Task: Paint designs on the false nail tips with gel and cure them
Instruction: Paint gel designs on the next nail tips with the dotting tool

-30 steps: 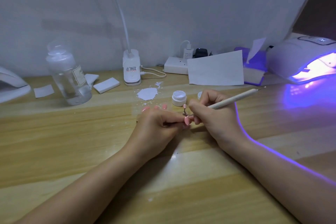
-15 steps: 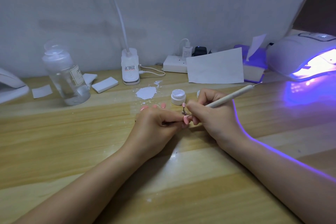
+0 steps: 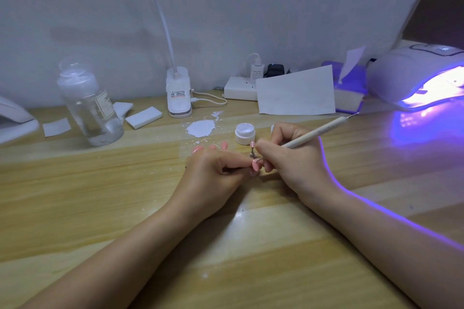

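Observation:
My left hand (image 3: 216, 170) rests on the wooden table and pinches a small metal holder; a pink false nail tip (image 3: 252, 143) sits on the holder's top end. My right hand (image 3: 291, 158) grips a cream-handled fine brush (image 3: 319, 133) like a pen, its working end down by the holder between my two hands. A small open white gel jar (image 3: 244, 133) stands just behind my hands. The curing lamp (image 3: 416, 78) at the far right glows violet.
A clear bottle (image 3: 88, 105) stands at the left with white pads (image 3: 143, 114) beside it. A white patch of spilt material (image 3: 200, 128), a white lamp base (image 3: 178, 94), a power strip (image 3: 239, 88), a paper sheet (image 3: 296, 91) and a purple tissue box (image 3: 349, 88) line the back.
Both hands stay together at the same spot; the view has shifted slightly, and the brush handle tilts a little differently.

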The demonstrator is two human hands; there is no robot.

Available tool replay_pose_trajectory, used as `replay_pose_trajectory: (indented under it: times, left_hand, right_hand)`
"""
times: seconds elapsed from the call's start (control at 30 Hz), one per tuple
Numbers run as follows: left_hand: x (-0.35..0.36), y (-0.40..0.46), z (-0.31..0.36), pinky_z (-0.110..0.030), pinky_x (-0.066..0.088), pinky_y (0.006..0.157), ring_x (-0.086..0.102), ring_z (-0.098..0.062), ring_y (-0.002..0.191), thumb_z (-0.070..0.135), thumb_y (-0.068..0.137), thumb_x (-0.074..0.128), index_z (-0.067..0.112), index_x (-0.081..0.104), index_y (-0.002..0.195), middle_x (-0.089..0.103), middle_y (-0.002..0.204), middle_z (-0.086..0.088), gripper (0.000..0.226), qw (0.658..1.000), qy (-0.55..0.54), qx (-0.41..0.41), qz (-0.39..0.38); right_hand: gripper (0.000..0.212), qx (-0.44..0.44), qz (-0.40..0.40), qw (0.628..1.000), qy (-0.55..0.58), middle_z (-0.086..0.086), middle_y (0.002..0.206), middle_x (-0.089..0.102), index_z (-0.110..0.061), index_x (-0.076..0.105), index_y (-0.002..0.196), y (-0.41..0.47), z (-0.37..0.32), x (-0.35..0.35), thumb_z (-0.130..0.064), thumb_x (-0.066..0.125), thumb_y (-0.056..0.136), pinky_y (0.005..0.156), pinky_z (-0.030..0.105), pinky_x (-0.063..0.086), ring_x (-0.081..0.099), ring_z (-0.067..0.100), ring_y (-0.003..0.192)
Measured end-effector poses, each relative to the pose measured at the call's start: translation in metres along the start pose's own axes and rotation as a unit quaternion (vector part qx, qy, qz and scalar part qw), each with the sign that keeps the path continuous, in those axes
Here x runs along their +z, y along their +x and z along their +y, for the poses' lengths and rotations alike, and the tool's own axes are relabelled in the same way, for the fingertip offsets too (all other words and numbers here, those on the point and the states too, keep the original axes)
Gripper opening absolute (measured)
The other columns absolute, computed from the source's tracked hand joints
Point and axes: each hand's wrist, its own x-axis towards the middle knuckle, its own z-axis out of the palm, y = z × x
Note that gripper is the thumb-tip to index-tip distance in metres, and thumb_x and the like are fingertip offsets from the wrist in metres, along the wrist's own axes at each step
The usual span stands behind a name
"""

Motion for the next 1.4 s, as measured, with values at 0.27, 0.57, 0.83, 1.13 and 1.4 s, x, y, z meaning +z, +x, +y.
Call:
replay_pose_trajectory:
  times: [0.27, 0.57, 0.83, 1.13, 1.4]
  left_hand:
    - [-0.0003, 0.0003, 0.0001, -0.006, 0.017, 0.104, 0.046, 0.027, 0.087, 0.004, 0.080, 0.067, 0.013, 0.075, 0.087, 0.062, 0.096, 0.028, 0.014, 1.000, -0.001, 0.000, -0.007]
    - [-0.0009, 0.0000, 0.0017, -0.004, 0.015, 0.104, 0.049, 0.025, 0.087, 0.003, 0.080, 0.067, 0.013, 0.075, 0.088, 0.062, 0.098, 0.025, 0.015, 1.000, 0.009, -0.005, -0.007]
    - [-0.0011, 0.0005, 0.0019, -0.002, 0.015, 0.103, 0.048, 0.026, 0.085, 0.004, 0.080, 0.067, 0.016, 0.075, 0.089, 0.062, 0.098, 0.026, 0.017, 1.000, 0.006, -0.004, -0.009]
    - [-0.0010, 0.0003, 0.0029, -0.008, 0.014, 0.106, 0.048, 0.026, 0.086, 0.006, 0.080, 0.067, 0.015, 0.074, 0.090, 0.063, 0.098, 0.025, 0.015, 1.000, -0.003, -0.009, -0.014]
    - [-0.0011, 0.0006, 0.0048, -0.009, 0.019, 0.107, 0.050, 0.023, 0.090, 0.008, 0.079, 0.068, 0.019, 0.073, 0.094, 0.056, 0.096, 0.034, 0.018, 1.000, -0.005, -0.022, -0.008]
  right_hand:
    - [0.040, 0.001, 0.004, 1.000, -0.005, -0.003, 0.031, 0.042, -0.008, 0.035, 0.049, -0.0008, -0.0014, 0.0005, 0.015, 0.054, 0.076, 0.040, 0.011, 0.040, 0.051, 0.008, 0.033]
    - [0.040, 0.000, 0.003, 1.000, -0.004, -0.002, 0.032, 0.043, -0.008, 0.035, 0.049, -0.0011, -0.0015, 0.0003, 0.014, 0.054, 0.076, 0.041, 0.013, 0.041, 0.053, 0.010, 0.034]
    - [0.039, -0.001, 0.006, 1.000, -0.008, -0.004, 0.031, 0.043, -0.008, 0.036, 0.049, -0.0015, -0.0023, 0.0007, 0.015, 0.053, 0.076, 0.039, 0.011, 0.038, 0.051, 0.006, 0.032]
    - [0.039, -0.006, 0.010, 1.000, -0.013, -0.004, 0.030, 0.042, -0.008, 0.036, 0.048, -0.0019, -0.0024, 0.0012, 0.014, 0.053, 0.075, 0.039, 0.010, 0.037, 0.049, 0.002, 0.031]
    - [0.038, 0.007, 0.031, 0.999, 0.025, -0.002, 0.031, 0.042, -0.008, 0.035, 0.048, 0.0002, -0.0020, -0.0017, 0.010, 0.053, 0.076, 0.038, 0.011, 0.038, 0.048, 0.006, 0.029]
